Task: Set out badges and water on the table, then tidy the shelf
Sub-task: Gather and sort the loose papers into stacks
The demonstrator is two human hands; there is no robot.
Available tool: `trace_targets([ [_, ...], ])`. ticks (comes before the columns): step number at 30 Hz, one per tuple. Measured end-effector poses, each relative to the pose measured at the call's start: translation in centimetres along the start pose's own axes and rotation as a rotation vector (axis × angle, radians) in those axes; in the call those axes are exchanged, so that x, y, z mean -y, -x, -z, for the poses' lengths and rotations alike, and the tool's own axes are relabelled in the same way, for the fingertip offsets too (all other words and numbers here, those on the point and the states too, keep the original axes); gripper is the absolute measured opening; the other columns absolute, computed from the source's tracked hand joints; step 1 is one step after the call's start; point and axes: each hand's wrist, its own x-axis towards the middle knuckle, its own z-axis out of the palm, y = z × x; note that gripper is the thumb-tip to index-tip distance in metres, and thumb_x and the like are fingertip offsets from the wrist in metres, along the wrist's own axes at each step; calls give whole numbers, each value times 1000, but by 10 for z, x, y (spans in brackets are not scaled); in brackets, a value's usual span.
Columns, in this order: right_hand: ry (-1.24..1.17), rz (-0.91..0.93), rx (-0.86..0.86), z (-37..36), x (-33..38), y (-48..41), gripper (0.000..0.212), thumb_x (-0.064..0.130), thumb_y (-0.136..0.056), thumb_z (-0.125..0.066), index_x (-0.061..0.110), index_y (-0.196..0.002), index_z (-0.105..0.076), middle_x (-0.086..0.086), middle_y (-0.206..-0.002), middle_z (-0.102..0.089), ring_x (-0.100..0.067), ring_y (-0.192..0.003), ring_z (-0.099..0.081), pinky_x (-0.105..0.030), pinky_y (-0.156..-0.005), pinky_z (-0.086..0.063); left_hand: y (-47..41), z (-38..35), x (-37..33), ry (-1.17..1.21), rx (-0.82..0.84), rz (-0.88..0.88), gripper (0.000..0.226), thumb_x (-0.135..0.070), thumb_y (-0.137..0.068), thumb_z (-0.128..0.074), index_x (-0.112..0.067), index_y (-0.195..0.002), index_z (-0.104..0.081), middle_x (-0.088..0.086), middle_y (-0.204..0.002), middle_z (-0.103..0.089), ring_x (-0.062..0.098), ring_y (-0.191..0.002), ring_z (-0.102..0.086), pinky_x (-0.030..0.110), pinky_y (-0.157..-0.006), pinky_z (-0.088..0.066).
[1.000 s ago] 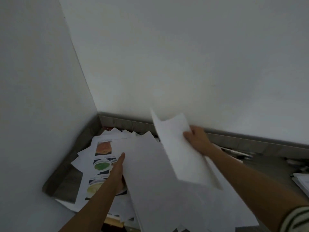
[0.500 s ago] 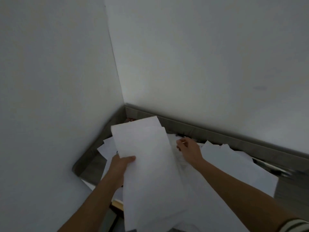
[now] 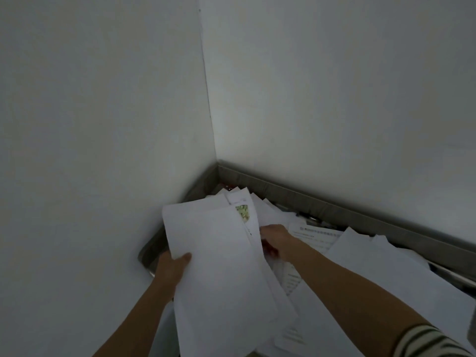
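1. Since the earlier frame, a green-printed sheet (image 3: pixel 242 212) has appeared atop the paper stack (image 3: pixel 219 266), which the left hand (image 3: pixel 172 269) grips, thumb on top.
2. Just right of it, the right hand (image 3: pixel 278 240) reaches into loose papers (image 3: pixel 373 266); whether it grips anything is hidden.
3. This looks like the tidying step, on the shelf (image 3: pixel 334 210) beyond both hands; the next move calls for drawing another sheet onto the stack.

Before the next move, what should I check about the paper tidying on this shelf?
1. Left hand grips the white stack by its left edge, thumb on top: ok.
2. Right hand has a hold on a sheet: cannot tell, its fingertips are hidden among papers.
3. Stack squared: not ok, the green-picture sheet pokes out at the far end.
4. Loose papers on the right gathered: not ok, they lie fanned over the shelf.
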Motion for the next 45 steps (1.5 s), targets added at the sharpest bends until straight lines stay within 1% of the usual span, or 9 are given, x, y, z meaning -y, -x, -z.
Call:
trace_targets([
  [4,346,192,15,-14,-7,2,32,31,-88,-64,5,-106,-70,-12,-107,-70,-27,-98,-66,-32,-86,-54,-2,3,-2,11,32,2,48,-7,-88,-66,1,-133,-51,21,-126,-59,39,-108,-59,51,-95,-47],
  [6,101,100,48,-11,-4,6,55,54,-86,-63,6,-112,-67,-12,-111,-69,-30,-103,-65,-38,-92,-53,-3,3,-3,26,38,4,47,-5,-88,-65,1,-133,-51,22,-126,-59,39,-109,-58,51,-95,-47],
  [9,-237,19,276,0,0,16,71,80,-74,-53,18,-102,-73,-6,-95,-73,-23,-86,-68,-34,-75,-55,-2,0,-5,32,64,19,46,-3,-88,-65,3,-132,-51,23,-125,-59,39,-106,-59,50,-93,-47],
  [16,-30,264,-101,21,-10,31,32,26,-102,-46,8,-124,-60,-7,-112,-66,-24,-96,-63,-36,-87,-52,13,-19,-15,65,180,17,41,-1,-87,-65,4,-126,-53,21,-116,-61,29,-85,-60,41,-83,-47],
  [25,-20,225,138,114,-15,78,31,34,-95,-59,11,-113,-69,-9,-107,-73,-30,-101,-68,-43,-90,-55,41,-93,-58,116,501,2,35,-5,-85,-66,1,-119,-60,21,-113,-66,40,-105,-62,51,-89,-51],
  [31,-394,193,-570,208,-62,101,29,31,-97,-57,7,-112,-62,-9,-96,-65,-23,-87,-60,-37,-79,-48,56,-145,-60,0,554,-55,36,-2,-84,-67,0,-119,-58,16,-108,-65,34,-96,-60,48,-91,-47],
  [36,-421,58,-918,278,-136,126,26,14,-88,-62,-3,-107,-65,-15,-89,-64,-29,-80,-62,-41,-78,-54,62,-183,-49,-124,636,-91,37,-1,-83,-68,-5,-118,-56,17,-114,-62,35,-101,-59,47,-91,-47],
  [42,-612,-94,-768,281,-168,145,31,13,-84,-73,-9,-102,-61,-21,-83,-65,-32,-70,-63,-36,-62,-51,61,-204,-20,-302,529,-70,47,5,-77,-73,10,-121,-56,24,-114,-63,35,-94,-60,45,-88,-49],
  [45,-527,-92,-655,268,-165,148,43,17,-83,-75,-6,-115,-57,-20,-104,-66,-30,-81,-64,-37,-67,-53,63,-211,-19,-355,568,-75,41,5,-79,-72,10,-118,-59,20,-100,-65,33,-85,-61,44,-85,-50],
])
